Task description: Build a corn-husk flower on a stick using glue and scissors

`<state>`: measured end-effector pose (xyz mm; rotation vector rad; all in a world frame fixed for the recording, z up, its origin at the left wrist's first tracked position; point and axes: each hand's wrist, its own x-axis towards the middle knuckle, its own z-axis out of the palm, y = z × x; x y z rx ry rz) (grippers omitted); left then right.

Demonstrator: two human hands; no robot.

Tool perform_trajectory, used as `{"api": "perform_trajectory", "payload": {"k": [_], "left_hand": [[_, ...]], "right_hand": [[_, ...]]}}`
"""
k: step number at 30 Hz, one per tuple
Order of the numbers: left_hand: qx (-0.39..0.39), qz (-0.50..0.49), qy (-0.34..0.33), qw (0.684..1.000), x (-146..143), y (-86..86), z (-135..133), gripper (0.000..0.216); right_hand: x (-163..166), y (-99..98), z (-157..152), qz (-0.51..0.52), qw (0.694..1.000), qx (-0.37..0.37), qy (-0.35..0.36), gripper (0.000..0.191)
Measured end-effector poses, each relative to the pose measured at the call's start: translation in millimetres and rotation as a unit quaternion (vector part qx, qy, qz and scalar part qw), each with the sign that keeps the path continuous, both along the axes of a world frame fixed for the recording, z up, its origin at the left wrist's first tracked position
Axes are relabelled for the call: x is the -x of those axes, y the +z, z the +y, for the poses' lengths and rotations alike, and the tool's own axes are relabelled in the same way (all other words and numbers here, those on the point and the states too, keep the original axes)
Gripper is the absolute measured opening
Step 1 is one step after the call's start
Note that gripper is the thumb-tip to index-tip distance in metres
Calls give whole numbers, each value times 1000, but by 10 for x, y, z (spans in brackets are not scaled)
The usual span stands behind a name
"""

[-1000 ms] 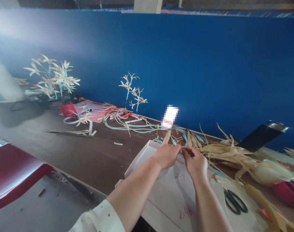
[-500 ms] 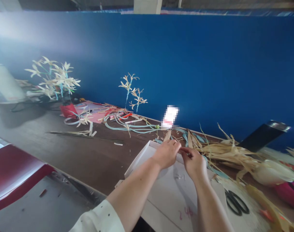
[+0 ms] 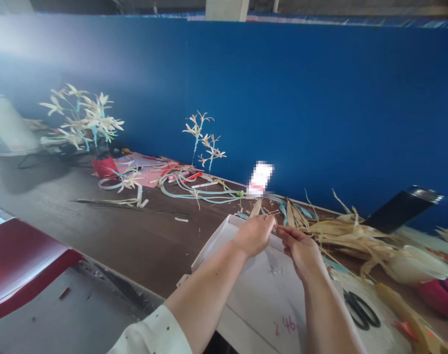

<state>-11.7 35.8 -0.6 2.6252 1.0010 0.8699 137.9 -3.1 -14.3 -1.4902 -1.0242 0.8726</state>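
My left hand [image 3: 254, 235] and my right hand [image 3: 301, 248] meet over the far edge of a shallow white box [image 3: 263, 290]. Both hands are closed in a pinch, fingertips almost touching. Between them they hold a thin pale strip that I can barely make out. A heap of dried corn husks [image 3: 342, 233] lies just beyond my right hand. Light blue strips [image 3: 283, 211] lie at the box's far edge.
Black scissors [image 3: 360, 309] lie right of the box. Husk flowers stand on blue stems [image 3: 204, 140], with a bigger bunch [image 3: 84, 118] in a red holder at far left. Coiled blue strips [image 3: 194, 189], a dark cylinder [image 3: 401, 209], a pink object [image 3: 439, 295] and a red board [image 3: 21, 265].
My hands stayed over the box's far edge. The right hand has turned slightly and shifted a little to the right.
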Motion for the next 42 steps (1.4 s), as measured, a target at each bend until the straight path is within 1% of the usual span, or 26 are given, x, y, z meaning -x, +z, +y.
{"api": "perform_trajectory", "payload": {"k": [2, 4, 7, 9, 13, 17, 20, 25, 27, 29, 31, 32, 34, 36, 37, 39, 42], "left_hand": [[0, 16, 5, 1000, 5, 0, 1, 17], [-3, 40, 9, 999, 13, 16, -7, 16], [-22, 66, 11, 998, 26, 54, -31, 13], [-35, 69, 14, 997, 32, 75, -48, 12], [-54, 58, 23, 997, 33, 90, -67, 15], [-84, 38, 24, 995, 24, 81, -62, 16], [-90, 27, 20, 995, 17, 63, -47, 17], [-59, -3, 20, 998, 2, 3, -4, 18], [-24, -40, 22, 999, -12, -28, 14, 18], [35, -96, 23, 994, -32, -50, 30, 17], [132, -169, 17, 977, -55, -51, 40, 16], [196, -205, 9, 959, -66, -42, 44, 15], [328, -265, -5, 907, -84, -14, 49, 15], [424, -307, -13, 852, -94, 16, 55, 14], [453, -323, -18, 831, -96, 27, 59, 13], [486, -349, -28, 800, -92, 32, 68, 15], [522, -362, -44, 771, -71, 9, 84, 22]], "right_hand": [[11, 26, -14, -29, 1000, 5, -9, 40], [16, 52, -24, -101, 995, -5, -25, 33], [16, 89, -28, -209, 976, -30, -48, 24], [16, 107, -28, -245, 967, -32, -58, 24], [41, 145, -38, -254, 965, -22, -63, 25], [87, 186, -65, -250, 967, -20, -52, 27], [99, 181, -70, -270, 962, -30, -38, 29], [69, 108, -52, -308, 950, -43, -27, 28], [58, 81, -46, -325, 943, -58, -31, 28], [53, 68, -45, -340, 936, -85, -36, 28], [56, 71, -47, -347, 930, -113, -41, 29], [61, 80, -49, -346, 929, -126, -43, 30], [78, 107, -58, -335, 929, -146, -51, 33], [100, 140, -70, -311, 936, -154, -62, 34], [110, 155, -76, -295, 941, -151, -68, 35], [123, 178, -86, -263, 952, -135, -75, 35], [119, 188, -93, -229, 964, -115, -73, 35]]}}
